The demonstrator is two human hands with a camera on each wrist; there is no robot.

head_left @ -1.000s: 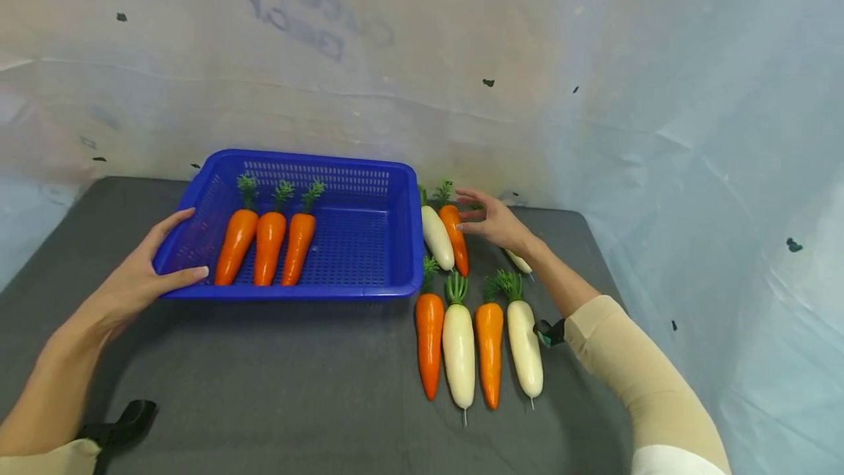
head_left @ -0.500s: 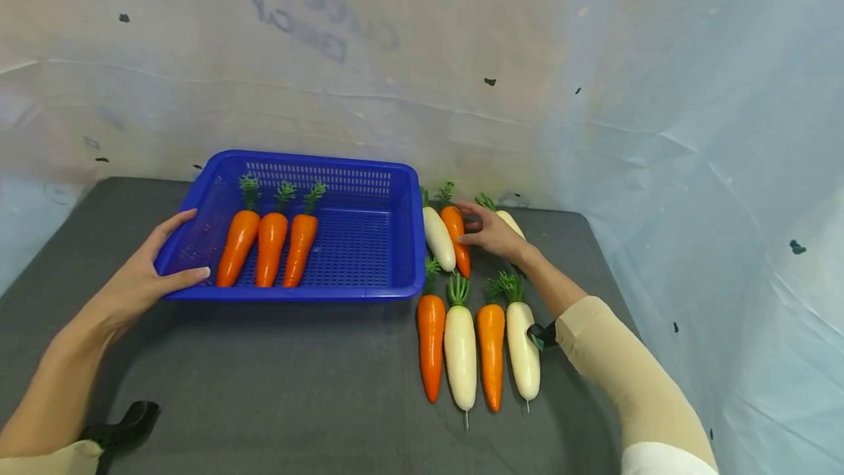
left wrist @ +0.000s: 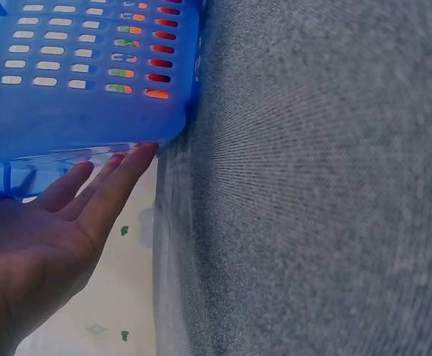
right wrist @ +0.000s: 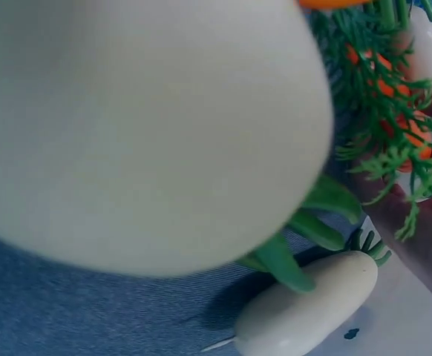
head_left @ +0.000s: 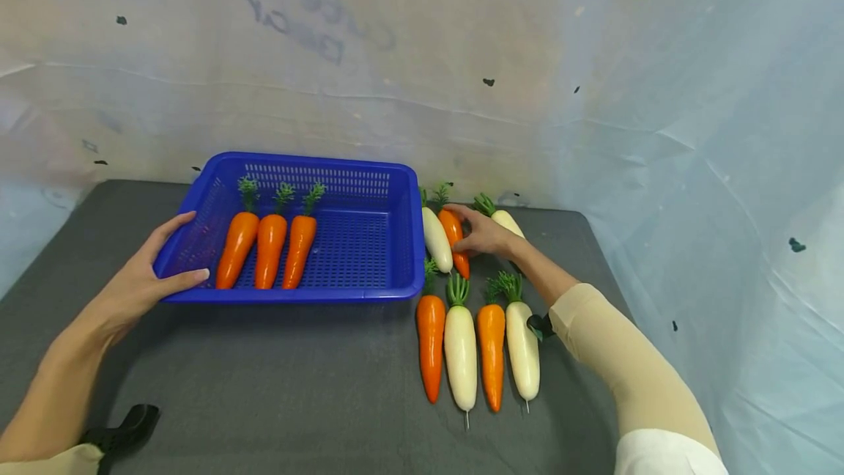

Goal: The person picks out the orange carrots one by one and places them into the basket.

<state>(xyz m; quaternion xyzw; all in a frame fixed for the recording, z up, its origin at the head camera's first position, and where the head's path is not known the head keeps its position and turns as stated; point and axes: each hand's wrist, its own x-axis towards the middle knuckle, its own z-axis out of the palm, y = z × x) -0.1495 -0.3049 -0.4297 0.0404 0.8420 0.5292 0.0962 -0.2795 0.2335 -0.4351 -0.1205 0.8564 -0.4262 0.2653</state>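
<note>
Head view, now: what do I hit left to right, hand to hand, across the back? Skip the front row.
left hand → three carrots in the blue basket → white radish just right of the basket → loose carrot at the fingers → right hand

The left hand (head_left: 137, 281) grips, thumb (head_left: 187, 280) spread wide; the right hand (head_left: 486, 233) pinches; both arms (head_left: 59, 391) reach forward.

The basket (head_left: 356, 295) is deep blue, slot-patterned; carrots (head_left: 269, 248) inside and right of it are orange, radishes (head_left: 460, 358) to its right creamy white, all green-topped; the bench (head_left: 297, 387) beneath it, dark grey.
</note>
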